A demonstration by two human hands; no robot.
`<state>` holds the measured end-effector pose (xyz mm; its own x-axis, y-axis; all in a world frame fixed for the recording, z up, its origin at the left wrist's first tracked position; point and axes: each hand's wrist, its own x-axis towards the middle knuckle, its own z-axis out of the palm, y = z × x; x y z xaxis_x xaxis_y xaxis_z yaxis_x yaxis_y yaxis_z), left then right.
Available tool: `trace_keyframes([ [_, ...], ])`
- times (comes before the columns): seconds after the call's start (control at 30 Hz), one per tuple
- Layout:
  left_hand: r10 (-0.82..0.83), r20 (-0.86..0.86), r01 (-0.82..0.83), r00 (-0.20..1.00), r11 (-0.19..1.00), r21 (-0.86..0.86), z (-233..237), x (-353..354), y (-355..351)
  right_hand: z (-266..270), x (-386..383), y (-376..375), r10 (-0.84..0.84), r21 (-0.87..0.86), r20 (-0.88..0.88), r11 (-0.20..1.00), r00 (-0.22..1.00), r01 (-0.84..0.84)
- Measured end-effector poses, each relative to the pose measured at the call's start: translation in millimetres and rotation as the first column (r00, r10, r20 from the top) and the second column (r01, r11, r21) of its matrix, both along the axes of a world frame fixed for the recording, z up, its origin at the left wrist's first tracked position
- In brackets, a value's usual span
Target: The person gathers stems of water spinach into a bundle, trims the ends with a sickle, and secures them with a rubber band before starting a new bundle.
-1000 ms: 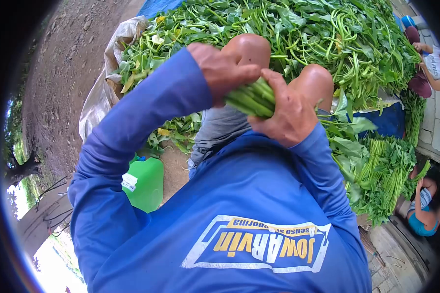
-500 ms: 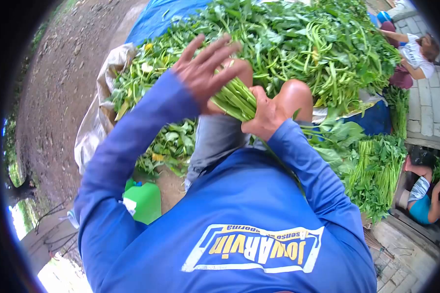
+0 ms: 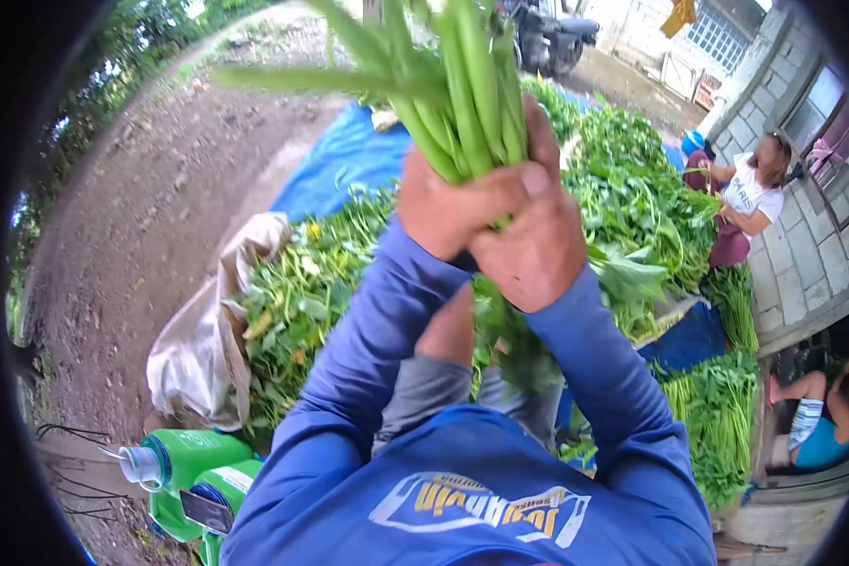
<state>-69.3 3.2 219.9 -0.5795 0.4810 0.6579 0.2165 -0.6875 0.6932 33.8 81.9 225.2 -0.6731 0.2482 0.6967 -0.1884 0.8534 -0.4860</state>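
Observation:
A bunch of green stems [image 3: 467, 94], which looks like water spinach, is held up in front of me with the stems pointing upward. My left hand [image 3: 453, 203] is closed around its lower part. Pressed against it, my right hand [image 3: 533, 236] grips the same bunch, fingers wrapped and thumb over the left hand. Leaves [image 3: 528, 354] hang below my hands, blurred by motion. Behind them spreads a large heap of leafy greens [image 3: 632, 184] around my knees.
A blue tarp [image 3: 335, 156] lies under the heap, with a pale sack [image 3: 203, 363] at its left edge. Green jugs [image 3: 193, 453] and a phone [image 3: 206, 511] are at lower left. Bundled greens [image 3: 712, 415] lie at right. Two people [image 3: 755, 193] sit along the right side.
My left hand, spread open above the stems before, has closed on them beside my right hand. The bunch has risen from near my knees and now points up. My view has tilted upward.

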Motion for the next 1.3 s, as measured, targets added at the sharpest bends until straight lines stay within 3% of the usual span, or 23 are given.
trace_keyframes([
  [0.03,0.052,-0.151,-0.060,0.987,0.997,-0.047,36.9,-9.1,-15.4,19.8,-9.6,-8.4,0.051,-0.005,-0.047,0.999,0.998,-0.052],
  [0.1,-0.033,-0.327,-0.013,0.945,0.990,-0.138,97.2,-14.0,-35.8,39.3,0.3,-19.5,0.074,0.079,-0.041,0.994,0.996,-0.071],
  [0.13,-0.089,-0.381,0.010,0.920,0.979,-0.204,110.6,-15.0,-42.5,48.9,5.1,-25.0,0.086,0.120,-0.038,0.989,0.996,-0.080],
  [0.2,-0.302,-0.390,0.056,0.870,0.846,-0.531,106.4,-23.5,-42.0,22.6,35.2,-29.6,-0.052,0.251,-0.035,0.966,0.998,0.059],
  [0.27,-0.500,-0.308,0.104,0.809,0.638,-0.763,51.3,-25.6,-33.8,-17.7,79.7,-36.5,0.062,-0.035,0.322,0.998,0.945,-0.054],
  [0.3,-0.608,-0.016,0.266,0.794,0.371,-0.890,11.6,-17.1,-35.7,-52.6,102.1,-38.5,0.157,-0.173,0.433,0.981,0.887,-0.089],
  [0.33,-0.582,0.285,0.504,0.762,0.255,-0.825,-36.6,8.2,-37.3,-84.2,124.1,-37.8,0.261,-0.313,0.511,0.944,0.819,-0.106],
  [0.43,-0.542,0.490,0.625,0.683,0.086,-0.776,-151.7,63.6,-26.9,-157.3,190.4,-28.2,0.377,-0.565,0.659,0.819,0.651,0.098],
  [0.47,-0.540,0.568,0.680,0.621,0.011,-0.733,-171.3,73.4,-19.6,-165.6,208.3,-20.3,0.363,-0.658,0.561,0.741,0.744,0.134],
  [0.53,-0.560,0.600,0.717,0.571,-0.015,-0.696,-172.1,89.1,-3.8,-151.8,238.9,5.1,0.184,-0.633,0.651,0.667,0.737,0.393],
  [0.57,-0.566,0.606,0.731,0.559,-0.009,-0.683,-170.5,95.4,0.1,-149.4,237.9,7.9,-0.043,-0.705,0.498,0.562,0.866,0.433],
  [0.6,-0.563,0.602,0.713,0.565,-0.033,-0.700,-177.5,98.7,3.7,-138.7,238.4,12.7,-0.224,-0.625,0.474,0.595,0.851,0.505],
  [0.67,-0.562,0.578,0.664,0.591,-0.069,-0.745,-191.1,99.4,10.2,-146.8,218.3,16.7,-0.374,-0.467,0.391,0.707,0.841,0.532],
  [0.77,-0.557,0.564,0.642,0.609,-0.072,-0.764,-193.3,100.1,14.6,-182.6,198.2,23.9,-0.418,-0.370,0.255,0.791,0.872,0.488],
  [0.8,-0.547,0.563,0.641,0.620,-0.060,-0.765,-197.5,97.5,13.7,-192.6,197.3,21.9,-0.426,-0.475,0.211,0.743,0.880,0.473],
  [0.87,-0.513,0.593,0.674,0.621,-0.036,-0.738,-201.8,93.8,10.5,-213.7,194.7,15.0,-0.450,-0.667,0.124,0.622,0.884,0.410],
  [0.9,-0.500,0.596,0.691,0.628,0.004,-0.723,-205.2,96.9,7.4,-225.8,191.9,12.0,-0.450,-0.831,0.167,0.415,0.877,0.371],
  [1.0,-0.506,0.590,0.696,0.630,0.030,-0.717,-210.1,97.6,5.7,-258.7,188.4,31.7,-0.259,-0.888,0.365,0.192,0.894,0.418],
  [1.1,-0.543,0.532,0.651,0.649,0.036,-0.758,-220.3,95.5,2.6,-272.7,171.1,53.3,-0.158,-0.925,0.291,0.204,0.943,0.320],
  [1.2,-0.541,0.517,0.647,0.663,0.066,-0.760,-218.0,95.9,2.6,-262.3,167.3,45.2,-0.494,-0.506,0.358,0.610,0.792,0.610],
  [1.23,-0.484,0.569,0.669,0.666,0.049,-0.742,-210.4,97.6,2.2,-259.4,168.9,38.7,-0.543,-0.501,0.308,0.605,0.781,0.618],
  [1.3,-0.501,0.492,0.586,0.712,0.036,-0.810,-229.2,96.3,4.9,-284.7,163.7,49.9,-0.433,-0.587,0.438,0.526,0.788,0.615],
])
